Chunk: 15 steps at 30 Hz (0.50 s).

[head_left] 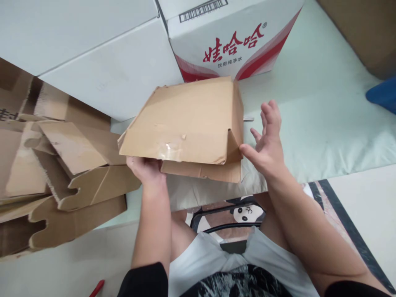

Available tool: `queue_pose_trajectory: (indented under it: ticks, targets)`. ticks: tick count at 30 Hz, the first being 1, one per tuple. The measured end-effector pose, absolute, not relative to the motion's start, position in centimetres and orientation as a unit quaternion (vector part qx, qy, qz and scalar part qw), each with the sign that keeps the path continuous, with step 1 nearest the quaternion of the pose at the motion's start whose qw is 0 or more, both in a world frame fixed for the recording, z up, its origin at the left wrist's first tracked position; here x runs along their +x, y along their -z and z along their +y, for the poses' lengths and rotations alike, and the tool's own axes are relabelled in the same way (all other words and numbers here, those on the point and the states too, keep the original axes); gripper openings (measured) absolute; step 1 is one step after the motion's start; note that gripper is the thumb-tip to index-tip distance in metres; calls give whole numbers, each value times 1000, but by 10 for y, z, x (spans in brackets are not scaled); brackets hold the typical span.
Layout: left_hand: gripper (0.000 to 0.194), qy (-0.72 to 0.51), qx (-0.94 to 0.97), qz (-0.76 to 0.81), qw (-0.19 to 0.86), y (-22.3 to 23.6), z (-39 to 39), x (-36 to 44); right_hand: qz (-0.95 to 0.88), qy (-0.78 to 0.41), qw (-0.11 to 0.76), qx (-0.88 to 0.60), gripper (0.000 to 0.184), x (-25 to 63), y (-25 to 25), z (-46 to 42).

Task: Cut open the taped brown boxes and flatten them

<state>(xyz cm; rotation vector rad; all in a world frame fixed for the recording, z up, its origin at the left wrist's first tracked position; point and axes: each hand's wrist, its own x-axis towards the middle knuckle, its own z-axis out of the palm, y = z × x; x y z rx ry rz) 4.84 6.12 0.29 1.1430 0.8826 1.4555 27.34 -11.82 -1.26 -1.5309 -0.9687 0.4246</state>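
A brown cardboard box [188,119] rests on the pale green cloth in front of me, its near flaps partly parted and a strip of clear tape on the upper one. At its near left edge, my left hand [147,168] grips the box from below, with the fingers hidden under the upper flap. My right hand [267,142] is beside the right end, fingers spread and holding nothing. Its thumb tip is at the box's near right corner; whether it touches I cannot tell. A thin metallic item [248,119] pokes out from behind the box's right side.
A white carton with red lettering [232,45] and a larger white box [117,70] stand behind. Several flattened or opened cardboard boxes [89,181] pile up at left. A blue object [383,95] sits at far right. A red handle [97,288] lies on the floor.
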Motion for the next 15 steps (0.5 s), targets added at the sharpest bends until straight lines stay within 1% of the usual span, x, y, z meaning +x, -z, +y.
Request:
queue_pose_trajectory:
  ticks: [1, 3, 6, 8, 10, 13, 15]
  targets:
    - [31, -633, 471, 356, 501, -5, 57, 53, -427, -197, 589, -657, 105, 273, 12, -118]
    - [28, -649, 482, 352, 471, -7, 49, 59, -442, -213, 574, -655, 108, 271, 13, -116]
    - [36, -646, 506, 361, 444, -5, 44, 63, -455, -197, 573, -653, 111, 269, 16, -114]
    - [42, -650, 503, 357, 444, -3, 43, 64, -464, -177, 583, -643, 110, 269, 18, -113]
    - [43, -655, 496, 350, 449, -2, 43, 64, -466, -173, 594, -633, 105, 269, 19, -114]
    - [39, -656, 497, 344, 451, -1, 44, 61, -428, -200, 610, -636, 90, 271, 21, -114]
    - [40, -640, 509, 345, 461, -1, 44, 56, -389, -210, 628, -640, 81, 274, 23, -113]
